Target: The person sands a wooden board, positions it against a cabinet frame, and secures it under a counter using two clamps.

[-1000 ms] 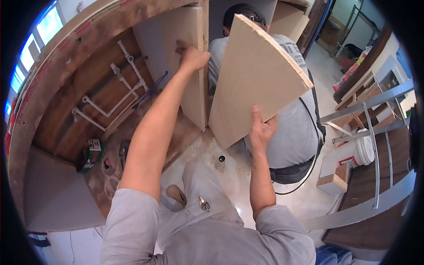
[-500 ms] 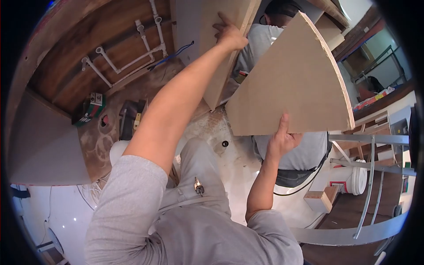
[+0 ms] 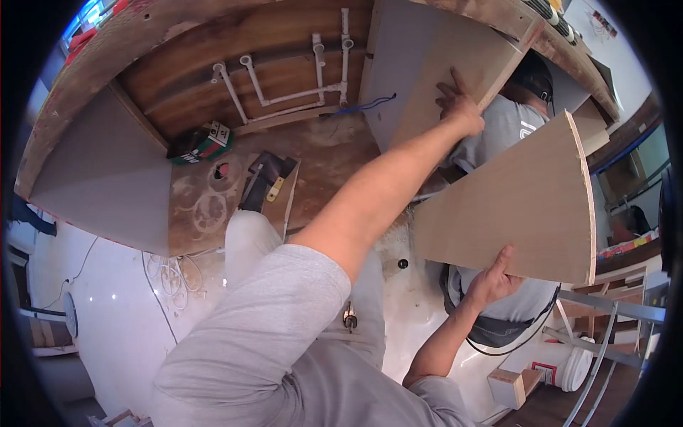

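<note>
My left hand (image 3: 462, 107) rests against an upright wooden partition (image 3: 445, 60), its fingers spread on the board's face near the front edge. Lower down, my right hand (image 3: 492, 281) grips the bottom edge of a loose plywood panel (image 3: 516, 203). The thumb lies on the near face; the other fingers are hidden behind. This panel is tilted, with a pale rough edge on its right side. Behind it crouches a co-worker (image 3: 498, 132) in a grey shirt and dark cap, partly hidden by the panel and the partition.
White pipes (image 3: 299, 99) run along the cabinet's back wall. On the cabinet floor lie a green box (image 3: 201, 144) and a dark tool (image 3: 265, 178). A white bucket (image 3: 575, 364), wooden block (image 3: 509, 388) and metal ladder (image 3: 601, 359) stand lower right. Coiled cable (image 3: 171, 274) lies left.
My view has swung left, so the scene sits farther right and more of the cabinet shows. Both hands keep their places on the partition and the plywood panel.
</note>
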The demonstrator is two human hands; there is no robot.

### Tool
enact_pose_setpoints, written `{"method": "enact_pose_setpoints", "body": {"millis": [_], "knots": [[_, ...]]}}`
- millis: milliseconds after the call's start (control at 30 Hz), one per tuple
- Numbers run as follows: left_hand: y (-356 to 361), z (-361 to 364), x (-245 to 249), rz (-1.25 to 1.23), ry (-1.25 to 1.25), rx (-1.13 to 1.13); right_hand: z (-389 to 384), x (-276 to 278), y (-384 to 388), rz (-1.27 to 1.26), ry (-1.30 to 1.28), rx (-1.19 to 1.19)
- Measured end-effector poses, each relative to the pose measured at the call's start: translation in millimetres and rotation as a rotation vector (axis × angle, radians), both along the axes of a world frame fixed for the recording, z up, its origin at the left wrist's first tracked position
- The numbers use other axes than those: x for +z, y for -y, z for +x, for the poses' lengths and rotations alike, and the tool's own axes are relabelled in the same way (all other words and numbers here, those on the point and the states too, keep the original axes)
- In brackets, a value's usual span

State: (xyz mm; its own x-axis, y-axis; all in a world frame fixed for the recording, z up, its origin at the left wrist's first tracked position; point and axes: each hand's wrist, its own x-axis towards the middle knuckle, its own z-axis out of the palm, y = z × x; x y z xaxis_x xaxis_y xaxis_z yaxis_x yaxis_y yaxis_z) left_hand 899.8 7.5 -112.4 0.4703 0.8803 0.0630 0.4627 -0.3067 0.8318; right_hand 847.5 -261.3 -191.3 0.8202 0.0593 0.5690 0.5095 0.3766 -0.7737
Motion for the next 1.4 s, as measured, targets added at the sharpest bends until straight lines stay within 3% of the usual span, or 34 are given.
{"method": "enact_pose_setpoints", "body": {"millis": [533, 767, 1400], "knots": [[5.9, -5.3, 0.6, -0.008, -0.012, -0.009, 3.2, -9.7, 9.0, -0.154, 0.005, -0.055], [9.8, -10.0, 1.3, -0.004, -0.001, -0.041, -4.9, 0.8, 5.0, -0.071, -0.056, -0.023], [5.2, 2.1, -6.2, -0.034, 0.001, -0.018, -4.3, 4.9, 6.5, -0.185, -0.034, -0.11]]}}
